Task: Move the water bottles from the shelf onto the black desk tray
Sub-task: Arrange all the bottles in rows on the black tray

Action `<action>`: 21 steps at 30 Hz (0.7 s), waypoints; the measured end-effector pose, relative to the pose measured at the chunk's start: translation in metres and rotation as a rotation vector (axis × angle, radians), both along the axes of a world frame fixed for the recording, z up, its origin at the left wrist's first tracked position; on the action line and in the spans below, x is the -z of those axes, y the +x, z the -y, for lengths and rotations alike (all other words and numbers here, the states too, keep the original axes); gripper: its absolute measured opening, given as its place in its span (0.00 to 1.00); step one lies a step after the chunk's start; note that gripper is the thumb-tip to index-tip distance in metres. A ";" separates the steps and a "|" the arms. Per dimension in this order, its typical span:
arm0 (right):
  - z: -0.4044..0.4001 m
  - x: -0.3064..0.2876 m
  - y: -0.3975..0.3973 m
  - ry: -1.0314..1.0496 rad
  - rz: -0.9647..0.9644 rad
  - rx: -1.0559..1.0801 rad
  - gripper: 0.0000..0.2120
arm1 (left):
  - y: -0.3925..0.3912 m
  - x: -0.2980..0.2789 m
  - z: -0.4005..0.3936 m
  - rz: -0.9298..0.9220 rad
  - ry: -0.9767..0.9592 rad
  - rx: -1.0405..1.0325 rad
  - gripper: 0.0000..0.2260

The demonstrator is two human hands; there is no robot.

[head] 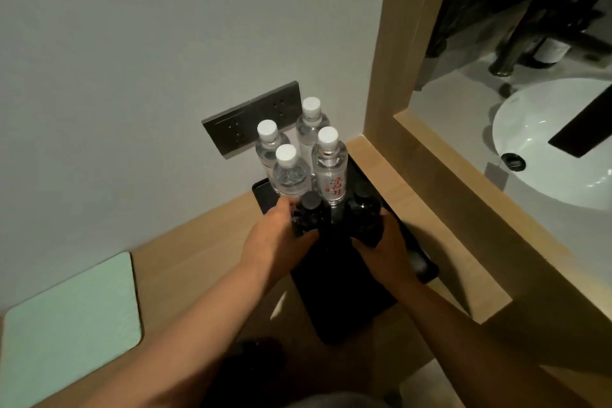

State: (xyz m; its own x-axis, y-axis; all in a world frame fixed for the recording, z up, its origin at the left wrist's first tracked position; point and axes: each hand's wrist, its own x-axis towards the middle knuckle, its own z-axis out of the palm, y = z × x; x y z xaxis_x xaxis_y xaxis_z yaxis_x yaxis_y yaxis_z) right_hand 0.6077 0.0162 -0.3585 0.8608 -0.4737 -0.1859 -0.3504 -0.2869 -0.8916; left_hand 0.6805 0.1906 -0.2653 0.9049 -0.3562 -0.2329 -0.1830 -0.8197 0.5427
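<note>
Four clear bottles (326, 172) on tray (261, 199); two dark bottles (309, 215), one gripped per hands (281, 235).

Four clear bottles (326, 169) — two dark (311, 212)

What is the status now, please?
Left hand grips one dark bottle, right hand another. Four clear water bottles upright on black tray. Nothing blocking.

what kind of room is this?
Likely a hotel room: a wooden desk with bottled water on a black tray, and a washbasin with faucet beyond the partition.
</note>
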 end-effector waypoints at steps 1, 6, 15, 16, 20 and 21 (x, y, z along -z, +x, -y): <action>0.001 0.004 0.006 0.007 0.008 -0.012 0.23 | 0.001 0.004 0.000 0.020 0.022 0.009 0.25; 0.002 0.023 0.030 0.017 0.016 -0.097 0.31 | 0.004 0.013 0.001 0.095 0.076 0.016 0.30; 0.000 0.025 0.034 0.011 0.082 -0.079 0.35 | 0.009 0.015 0.004 0.080 0.064 -0.029 0.23; 0.001 0.026 0.034 0.005 0.082 -0.084 0.36 | 0.009 0.015 0.003 0.071 0.060 -0.034 0.23; 0.001 0.023 0.035 0.000 0.054 -0.097 0.36 | 0.005 0.015 0.003 0.060 0.050 -0.023 0.25; 0.001 0.021 0.035 0.001 0.049 -0.100 0.37 | 0.004 0.014 0.003 0.064 0.047 -0.019 0.25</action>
